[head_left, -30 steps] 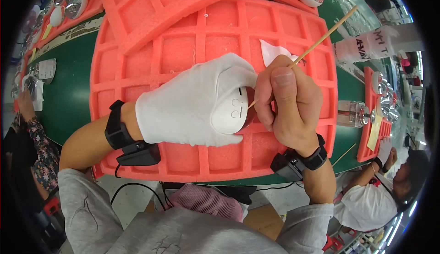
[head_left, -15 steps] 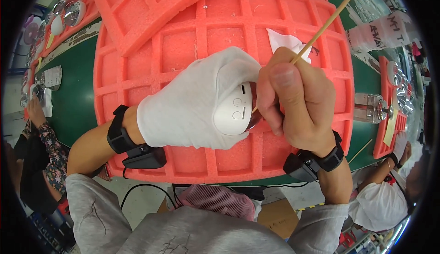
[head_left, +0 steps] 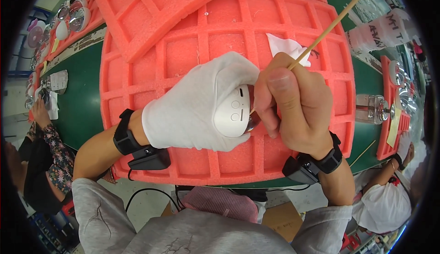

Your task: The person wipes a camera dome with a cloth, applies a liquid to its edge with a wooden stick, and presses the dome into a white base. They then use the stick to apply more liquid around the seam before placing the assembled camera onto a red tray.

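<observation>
My left hand (head_left: 195, 105), in a white glove, is closed around a white rounded device (head_left: 230, 117) with slots and small round buttons on its visible face. A dark glossy part shows at the device's right side. Pinched in my bare right hand (head_left: 300, 105) is a thin wooden stick (head_left: 331, 26), slanting up to the right. Its lower end meets the glossy side of the device, though my fingers hide most of that spot. Both hands are over a red foam tray (head_left: 224, 37) with square pockets.
Another foam tray (head_left: 137, 13) overlaps the far left. A white cloth (head_left: 283, 47) lies in the tray beyond my right hand. To the right stand a clear pump bottle (head_left: 369, 109) and a loose stick (head_left: 363, 153) on the green table (head_left: 82, 105). Co-workers sit at both sides.
The stick has shifted slightly, and its upper end now shows within view. Both hands keep their grips. The whole view has moved a little.
</observation>
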Motion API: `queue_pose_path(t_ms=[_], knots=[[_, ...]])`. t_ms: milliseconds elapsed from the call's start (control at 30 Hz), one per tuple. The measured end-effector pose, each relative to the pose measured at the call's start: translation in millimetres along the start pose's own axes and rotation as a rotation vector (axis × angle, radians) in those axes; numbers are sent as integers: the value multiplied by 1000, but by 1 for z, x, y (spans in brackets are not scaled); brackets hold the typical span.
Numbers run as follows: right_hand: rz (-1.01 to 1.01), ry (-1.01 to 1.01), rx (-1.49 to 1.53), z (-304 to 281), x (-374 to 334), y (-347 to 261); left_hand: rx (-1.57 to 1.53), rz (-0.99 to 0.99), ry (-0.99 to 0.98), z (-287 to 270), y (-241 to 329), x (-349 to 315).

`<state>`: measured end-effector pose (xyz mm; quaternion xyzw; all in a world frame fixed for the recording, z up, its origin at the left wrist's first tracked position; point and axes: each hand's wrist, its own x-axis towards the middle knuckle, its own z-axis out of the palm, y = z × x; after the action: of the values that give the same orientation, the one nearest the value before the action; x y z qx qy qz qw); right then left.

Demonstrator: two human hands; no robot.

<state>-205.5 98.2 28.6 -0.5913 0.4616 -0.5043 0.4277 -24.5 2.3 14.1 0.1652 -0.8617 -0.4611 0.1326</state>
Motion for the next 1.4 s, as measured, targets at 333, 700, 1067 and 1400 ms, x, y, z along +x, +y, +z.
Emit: queue_pose_path(t_ms=[333, 700, 1067, 1400], knots=[[-199, -35, -158, 2, 1, 7, -23, 15, 10, 1, 2, 3], [-374, -83, -343, 2, 1, 11, -126, -46, 12, 4, 1, 3], [-123, 125, -92, 9, 0, 6, -38, -31, 20, 1, 0, 2], [-287, -10, -268, 4, 1, 8, -134, 45, 36, 6, -6, 2]])
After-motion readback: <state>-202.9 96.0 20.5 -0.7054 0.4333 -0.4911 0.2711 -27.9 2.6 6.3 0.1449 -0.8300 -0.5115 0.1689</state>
